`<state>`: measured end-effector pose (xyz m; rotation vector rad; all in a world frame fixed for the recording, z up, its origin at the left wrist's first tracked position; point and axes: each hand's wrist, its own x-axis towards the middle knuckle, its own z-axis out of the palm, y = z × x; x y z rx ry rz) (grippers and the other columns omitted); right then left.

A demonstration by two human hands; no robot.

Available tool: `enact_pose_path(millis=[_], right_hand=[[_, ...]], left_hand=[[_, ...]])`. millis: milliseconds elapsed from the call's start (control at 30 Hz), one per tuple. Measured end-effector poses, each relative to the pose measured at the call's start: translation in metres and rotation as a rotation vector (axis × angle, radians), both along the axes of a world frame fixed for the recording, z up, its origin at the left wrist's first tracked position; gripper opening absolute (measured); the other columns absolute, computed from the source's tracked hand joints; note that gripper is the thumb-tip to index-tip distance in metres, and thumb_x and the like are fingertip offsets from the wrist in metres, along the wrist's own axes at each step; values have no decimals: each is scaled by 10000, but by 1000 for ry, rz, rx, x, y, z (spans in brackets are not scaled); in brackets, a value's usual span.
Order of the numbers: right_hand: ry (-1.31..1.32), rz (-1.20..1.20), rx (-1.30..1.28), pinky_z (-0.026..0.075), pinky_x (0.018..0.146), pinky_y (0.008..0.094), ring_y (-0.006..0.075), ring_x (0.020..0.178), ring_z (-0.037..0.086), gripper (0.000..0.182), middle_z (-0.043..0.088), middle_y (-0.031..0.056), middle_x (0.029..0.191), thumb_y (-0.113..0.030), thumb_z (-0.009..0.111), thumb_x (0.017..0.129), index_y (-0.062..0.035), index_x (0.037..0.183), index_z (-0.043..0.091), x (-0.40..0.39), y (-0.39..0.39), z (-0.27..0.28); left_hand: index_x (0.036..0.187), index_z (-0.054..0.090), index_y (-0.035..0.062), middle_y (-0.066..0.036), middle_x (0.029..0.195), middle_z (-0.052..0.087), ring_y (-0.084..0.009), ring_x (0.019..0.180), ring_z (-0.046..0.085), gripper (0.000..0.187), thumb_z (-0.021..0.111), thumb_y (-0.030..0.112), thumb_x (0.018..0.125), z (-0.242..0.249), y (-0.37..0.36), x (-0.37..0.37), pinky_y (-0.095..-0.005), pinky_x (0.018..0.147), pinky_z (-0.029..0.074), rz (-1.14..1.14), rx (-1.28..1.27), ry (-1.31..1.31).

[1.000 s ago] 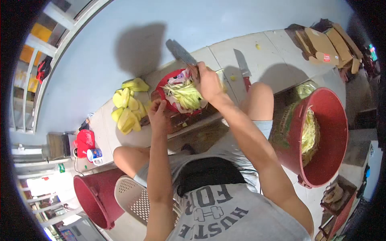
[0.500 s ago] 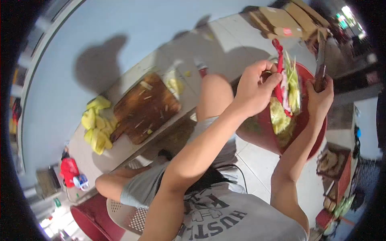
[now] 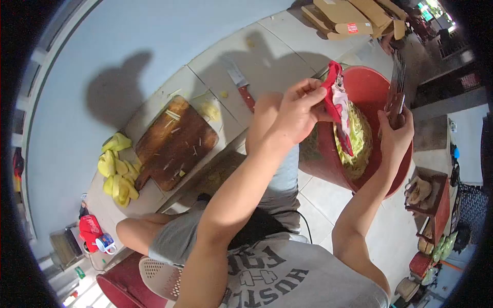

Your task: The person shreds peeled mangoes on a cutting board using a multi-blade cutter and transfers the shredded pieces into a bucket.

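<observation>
My left hand (image 3: 298, 110) pinches the edge of a thin red-and-white sheet-like piece (image 3: 339, 100), held tilted above a large red tub (image 3: 367, 82). I cannot make out whether it is cloth or plastic. Pale yellow-green shreds (image 3: 359, 141) lie heaped inside the tub below it. At the tub's right rim, my right hand (image 3: 398, 128) is closed around the brown handle of a knife (image 3: 397, 82), its blade pointing up and away. The blade shows dark stripes.
A wooden cutting board (image 3: 177, 143) with scattered slivers lies on the tiled ledge, beside yellow-green fruit pieces (image 3: 120, 177). Another knife (image 3: 239, 79) lies farther along. Cardboard boxes (image 3: 344, 18) are at the back. A beige perforated basket (image 3: 156, 274) and another red tub (image 3: 120, 282) stand behind me.
Shreds that were on or falling from the red-and-white piece are no longer on it, and more lie in view in the tub. The view has shifted slightly.
</observation>
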<state>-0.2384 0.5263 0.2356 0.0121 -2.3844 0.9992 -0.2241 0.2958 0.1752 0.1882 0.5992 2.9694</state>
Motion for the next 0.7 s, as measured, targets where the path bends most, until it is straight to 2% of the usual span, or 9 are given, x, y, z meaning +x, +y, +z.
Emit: enact_pose_path(millis=[133, 233, 267, 367, 433, 500, 567, 633, 700], right_hand=[[-90, -4, -20, 487, 822, 295, 144, 846, 613, 378, 671, 43, 920, -53, 763, 804, 21, 1146, 621, 8, -23, 6], [-114, 33, -25, 485, 818, 285, 130, 849, 602, 366, 676, 47, 929, -67, 764, 804, 23, 1132, 627, 16, -46, 7], [-52, 59, 53, 426, 683, 220, 77, 759, 551, 388, 634, 22, 833, -103, 774, 835, 27, 1162, 611, 12, -49, -2], [-93, 186, 19, 423, 649, 221, 64, 727, 537, 348, 621, 6, 816, -115, 774, 842, 18, 1123, 616, 13, -69, -14], [-154, 231, -19, 417, 613, 224, 54, 690, 512, 310, 593, -10, 800, -101, 768, 850, 10, 1094, 613, 19, -99, -16], [-172, 283, 8, 428, 606, 222, 56, 690, 530, 315, 595, -6, 805, -69, 753, 856, 12, 1119, 601, 21, -125, -19], [-187, 414, 58, 464, 677, 231, 80, 757, 584, 351, 641, 24, 852, -40, 739, 859, 26, 1165, 583, 22, -136, -26], [-44, 507, 208, 499, 785, 360, 198, 841, 644, 317, 685, 116, 914, -185, 743, 825, 7, 1060, 652, 27, -160, -27], [-205, 578, 101, 503, 773, 370, 233, 856, 652, 313, 672, 138, 935, -130, 750, 815, 31, 1061, 644, 40, -184, -23]], left_hand=[[1068, 671, 35, -119, 1101, 708, -248, 1013, 691, 143, 633, 92, 942, -2, -58, 22, -434, 898, 575, 17, 158, 36], [1086, 663, 22, -120, 1112, 701, -250, 1052, 669, 163, 634, 83, 937, -2, -114, 58, -403, 923, 552, 240, 46, -17], [1094, 648, 13, -120, 1105, 695, -245, 1046, 664, 167, 620, 83, 945, -1, -136, 72, -400, 913, 550, 293, -49, -3], [1095, 573, 7, -114, 1063, 667, -221, 1004, 659, 142, 564, 82, 975, 4, -198, 115, -426, 857, 561, 393, -352, -43], [999, 566, 7, -63, 929, 627, -159, 841, 654, 48, 565, 39, 963, 14, -222, 133, -396, 724, 622, 502, -548, -198], [966, 559, 6, -60, 910, 607, -145, 815, 644, 27, 548, 30, 964, 13, -243, 143, -383, 711, 628, 552, -609, -251], [957, 567, 2, -61, 908, 605, -141, 789, 630, 34, 558, 35, 962, 9, -261, 152, -378, 697, 625, 653, -668, -302], [955, 580, -3, -68, 913, 609, -143, 809, 624, 32, 561, 23, 954, 9, -271, 167, -389, 735, 616, 731, -594, -285], [975, 592, -7, -71, 924, 618, -157, 848, 626, 45, 571, 13, 941, -10, -287, 191, -392, 773, 604, 899, -505, -279]])
